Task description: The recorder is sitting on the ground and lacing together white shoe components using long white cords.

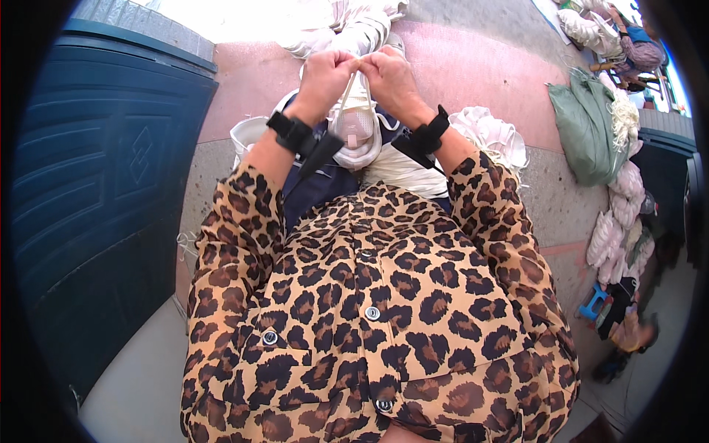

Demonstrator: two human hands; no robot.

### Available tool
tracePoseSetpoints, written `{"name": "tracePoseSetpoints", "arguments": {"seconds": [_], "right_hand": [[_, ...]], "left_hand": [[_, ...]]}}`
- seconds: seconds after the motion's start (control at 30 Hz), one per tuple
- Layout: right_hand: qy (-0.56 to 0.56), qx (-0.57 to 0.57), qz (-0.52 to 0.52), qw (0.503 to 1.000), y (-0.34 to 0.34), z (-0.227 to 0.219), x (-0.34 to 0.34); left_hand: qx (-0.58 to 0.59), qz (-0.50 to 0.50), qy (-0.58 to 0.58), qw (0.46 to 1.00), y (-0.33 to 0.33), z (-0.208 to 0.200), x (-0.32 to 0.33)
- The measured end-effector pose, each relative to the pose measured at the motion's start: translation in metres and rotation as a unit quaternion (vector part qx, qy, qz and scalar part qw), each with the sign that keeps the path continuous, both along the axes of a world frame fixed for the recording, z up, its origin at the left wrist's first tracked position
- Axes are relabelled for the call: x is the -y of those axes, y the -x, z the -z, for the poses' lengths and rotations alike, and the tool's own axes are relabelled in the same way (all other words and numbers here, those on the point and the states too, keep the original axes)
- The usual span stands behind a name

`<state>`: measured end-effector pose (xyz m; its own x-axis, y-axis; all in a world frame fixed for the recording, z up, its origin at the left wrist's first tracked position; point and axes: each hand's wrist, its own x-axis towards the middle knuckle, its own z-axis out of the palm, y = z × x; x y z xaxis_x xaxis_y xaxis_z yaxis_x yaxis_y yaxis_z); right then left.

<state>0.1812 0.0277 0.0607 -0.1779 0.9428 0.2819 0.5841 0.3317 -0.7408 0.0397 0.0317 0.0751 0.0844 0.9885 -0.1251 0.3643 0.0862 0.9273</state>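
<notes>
1. the ground is a paving of pink and grey bands, with very bright light at the far side.
2. along the left side stands a dark blue panelled door, with a diamond pattern.
3. the white mesh shoe piece with pale lining is at the lap, over the dark navy cloth, in front of the leopard-print shirt.
4. the left hand and the right hand meet above it; the fingers of both are pinched together on the thin white cord, which goes down to the shoe piece.
5. beside the shoe piece lies a bundle of cream-white strands; farther right is a pale, crumpled white heap.
6. beyond the hands is a white pile, and the hands hide part of it.
7. black wrist straps with dark hanging flaps also cover some of the view.
8. at right are a full grey-green sack, pale pink bundles, a small blue plastic stool and another person.
</notes>
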Motion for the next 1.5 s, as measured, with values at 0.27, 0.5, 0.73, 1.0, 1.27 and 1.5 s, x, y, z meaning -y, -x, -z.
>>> {"name": "tracePoseSetpoints", "arguments": {"seconds": [0.27, 0.5, 0.73, 1.0, 1.27, 1.5], "right_hand": [[0.094, 0.007, 0.076, 0.993, -0.029, 0.026, -0.032], [0.148, 0.026, 0.086, 0.985, -0.087, 0.068, -0.001], [0.131, -0.018, 0.006, 0.991, -0.032, 0.049, 0.015], [0.041, 0.12, -0.278, 0.952, 0.061, 0.005, 0.064], [-0.136, 0.267, -0.33, 0.895, 0.107, -0.01, 0.066], [-0.124, 0.184, -0.213, 0.952, 0.093, -0.002, 0.071]], "left_hand": [[-0.353, 0.01, -0.174, 0.919, 0.074, 0.022, 0.02], [-0.478, -0.112, 0.041, 0.87, 0.135, 0.014, 0.154], [-0.44, -0.139, 0.096, 0.882, 0.143, 0.032, 0.187], [-0.315, -0.13, 0.089, 0.936, 0.193, -0.032, 0.118], [-0.133, -0.138, 0.008, 0.981, 0.126, -0.111, 0.112], [0.441, -0.46, 0.283, 0.717, 0.136, 0.089, 0.116]]}}
